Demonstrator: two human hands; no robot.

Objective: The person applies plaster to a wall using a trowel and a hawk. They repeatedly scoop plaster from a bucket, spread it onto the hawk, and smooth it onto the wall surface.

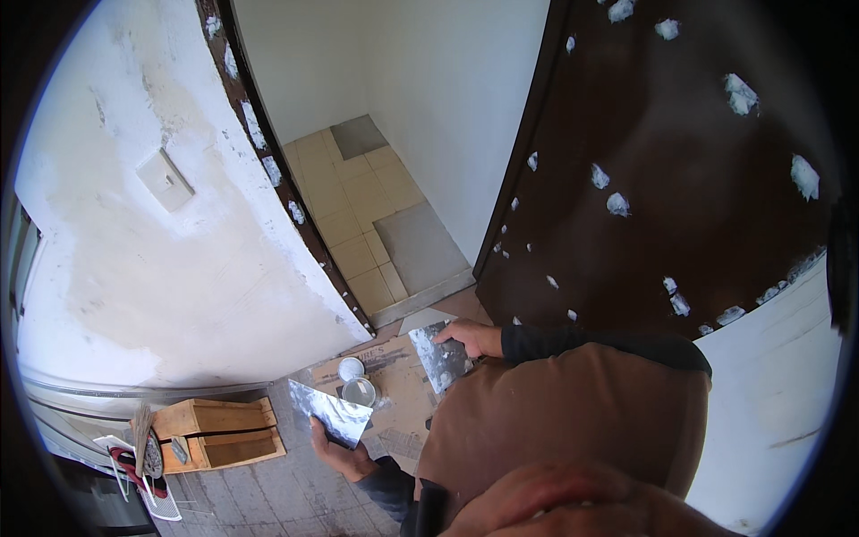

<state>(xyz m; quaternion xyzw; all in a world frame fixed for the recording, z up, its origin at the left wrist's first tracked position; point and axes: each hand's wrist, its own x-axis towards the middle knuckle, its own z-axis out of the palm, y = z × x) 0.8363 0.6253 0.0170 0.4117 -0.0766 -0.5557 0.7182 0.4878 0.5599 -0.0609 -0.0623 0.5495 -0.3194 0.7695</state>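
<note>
My left hand [338, 455] grips the edge of a flat, square steel trowel [324, 410] with grey and white smears on its shiny face. Opposite, my right hand [472, 338] is closed on another flat steel trowel [438, 360], which carries lumpy white paste; the index finger lies along its face. Between the two blades, on the floor, stands an open round can [360, 391]. Its pale round lid [351, 368] lies beside it, on the far side. Beneath both is a sheet of flattened cardboard [398, 389]. The handles of the trowels are hidden.
A dark brown door [617, 242] dotted with white filler stands at the right. Ahead, a doorway leads to a partly tiled floor [358, 201]. On the left are a patched white wall [206, 286] with a switch [165, 181], a wooden box [219, 434] and a brush [143, 428].
</note>
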